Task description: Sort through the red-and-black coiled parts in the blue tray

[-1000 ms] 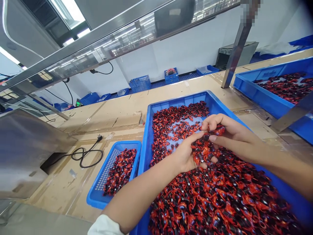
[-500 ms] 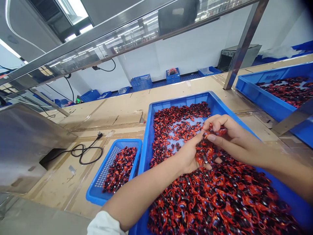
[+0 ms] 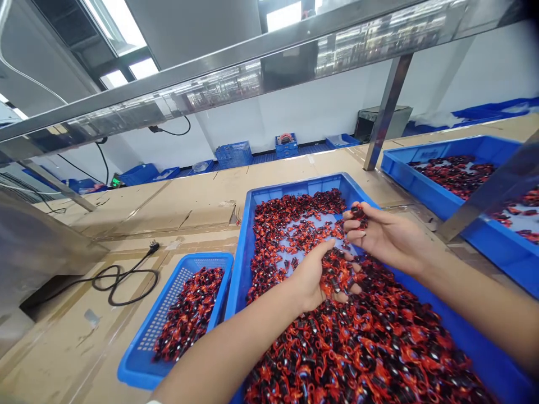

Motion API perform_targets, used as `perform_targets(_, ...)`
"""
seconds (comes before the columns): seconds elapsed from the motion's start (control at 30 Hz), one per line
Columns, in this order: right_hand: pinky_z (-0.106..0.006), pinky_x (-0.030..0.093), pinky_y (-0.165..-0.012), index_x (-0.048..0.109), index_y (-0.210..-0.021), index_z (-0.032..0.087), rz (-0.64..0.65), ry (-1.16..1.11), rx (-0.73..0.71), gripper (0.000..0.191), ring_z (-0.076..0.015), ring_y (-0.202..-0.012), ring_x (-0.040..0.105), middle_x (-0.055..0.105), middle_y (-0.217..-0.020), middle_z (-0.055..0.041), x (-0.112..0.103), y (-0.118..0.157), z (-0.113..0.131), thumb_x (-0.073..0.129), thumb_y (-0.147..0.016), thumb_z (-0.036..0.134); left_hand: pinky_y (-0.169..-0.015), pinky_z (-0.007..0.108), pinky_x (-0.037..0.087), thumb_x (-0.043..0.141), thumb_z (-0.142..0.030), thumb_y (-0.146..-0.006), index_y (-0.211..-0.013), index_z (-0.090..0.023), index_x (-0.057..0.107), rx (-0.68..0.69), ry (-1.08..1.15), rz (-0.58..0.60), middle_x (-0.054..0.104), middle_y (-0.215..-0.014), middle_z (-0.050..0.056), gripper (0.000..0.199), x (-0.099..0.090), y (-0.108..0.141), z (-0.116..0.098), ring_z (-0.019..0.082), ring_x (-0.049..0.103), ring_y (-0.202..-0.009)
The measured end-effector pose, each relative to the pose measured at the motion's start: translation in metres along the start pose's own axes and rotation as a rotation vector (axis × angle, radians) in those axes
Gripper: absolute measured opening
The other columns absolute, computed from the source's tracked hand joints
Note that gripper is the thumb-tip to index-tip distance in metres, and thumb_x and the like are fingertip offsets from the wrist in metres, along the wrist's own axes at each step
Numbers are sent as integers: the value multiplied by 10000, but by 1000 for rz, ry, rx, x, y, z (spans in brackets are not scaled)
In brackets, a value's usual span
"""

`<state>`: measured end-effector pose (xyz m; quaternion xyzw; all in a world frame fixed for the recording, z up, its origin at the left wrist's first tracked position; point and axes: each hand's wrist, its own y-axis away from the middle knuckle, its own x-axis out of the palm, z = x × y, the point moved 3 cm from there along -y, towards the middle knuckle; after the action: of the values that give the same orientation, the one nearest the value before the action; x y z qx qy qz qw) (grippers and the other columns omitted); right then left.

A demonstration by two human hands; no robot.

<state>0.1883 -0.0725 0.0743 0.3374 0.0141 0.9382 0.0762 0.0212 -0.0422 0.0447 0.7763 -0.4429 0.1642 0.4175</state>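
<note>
Left hand [image 3: 314, 279]: half-closed, cupping a handful of small red-and-black plastic-looking parts [image 3: 336, 276] above the large rectangular blue plastic tray [image 3: 243, 241].
Right hand [image 3: 385, 235]: fingertips pinched on similar dark pieces; count unclear.
Tray: heaped near, patchy toward the far end; bulk apparently left to handle.
Small blue perforated plastic basket [image 3: 165, 303]: partly filled with similar parts.
Progress: judged midway; handful not yet set down.
</note>
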Motion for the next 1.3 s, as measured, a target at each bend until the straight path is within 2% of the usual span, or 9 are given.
perform_targets(0.13, -139, 533, -524, 613, -967, 226, 20, -92, 49, 162, -85, -642, 536, 580, -827, 8, -4, -3, 8, 719, -971, 348, -372, 236, 528, 373, -511, -1066, -1025, -155, 655, -2, -25, 3, 754, -867, 95, 457, 2, -1, 1, 191, 720, -537)
perform_targets(0.27, -116, 366, -329, 630, -1009, 205, 104, -109, 122, 195, -85, -530, 457, 556, -765, 19, -6, -2, 4, 677, -1007, 395, -374, 231, 516, 348, -503, -1073, -1040, -150, 662, 1, -51, 5, 760, -891, 105, 474, 4, 1, 1, 187, 720, -546)
perform_targets(0.5, -129, 251, -345, 644, -829, 195, 435, -139, 103, 448, -73, -408, 129, 276, -526, 100, 3, 8, 7, 497, -1095, 524, -384, 248, 526, 370, -506, -1071, -1015, -153, 659, -22, -62, -26, 754, -917, 104, 459, 2, 1, 2, 199, 735, -586)
perform_targets(0.7, -156, 271, -370, 551, -653, 185, 882, -217, 28, 440, -24, -304, 194, 284, -433, 118, 9, 21, 7, 613, -1028, 408, -369, 236, 508, 374, -503, -1075, -1090, -150, 664, -23, -123, -41, 758, -927, 101, 458, 6, 4, 1, 184, 717, -568)
perform_targets(0.87, -190, 404, -394, 721, -705, 203, 1141, -167, 106, 408, -65, -307, 350, 396, -401, 79, 10, 32, 8, 714, -966, 516, -362, 221, 498, 409, -499, -1067, -1110, -162, 668, -12, -152, -48, 764, -929, 93, 427, 8, 6, 1, 179, 720, -574)
perform_targets(1.0, -200, 451, -417, 799, -799, 192, 1143, -125, 142, 388, -78, -328, 381, 415, -400, 70, 4, 31, 7, 743, -942, 548, -363, 220, 500, 450, -512, -1052, -1072, -173, 660, -8, -158, -31, 764, -934, 86, 400, 9, 6, 2, 181, 725, -587)
perform_targets(1.13, -172, 417, -392, 802, -829, 173, 1024, -102, 129, 393, -55, -307, 327, 377, -396, 92, 6, 29, 5, 733, -951, 540, -378, 227, 504, 425, -497, -1054, -1152, -163, 674, -15, -168, 14, 758, -917, 95, 428, 8, 3, 3, 186, 717, -590)
perform_targets(1.2, -143, 362, -370, 803, -905, 163, 928, -86, 141, 357, -31, -303, 268, 367, -430, 105, 16, 31, 6, 682, -997, 486, -384, 232, 503, 409, -493, -1054, -1145, -149, 690, -11, -168, 15, 747, -888, 99, 453, 5, 0, 4, 184, 701, -576)
perform_targets(1.3, -121, 312, -374, 772, -1138, 169, 767, -6, 259, 238, -5, -374, 264, 569, -674, 36, 41, 34, 9, 595, -1033, 287, -396, 241, 501, 363, -475, -1054, -1007, -144, 706, -41, -124, 3, 703, -790, 82, 478, -1, -7, 10, 176, 659, -523)
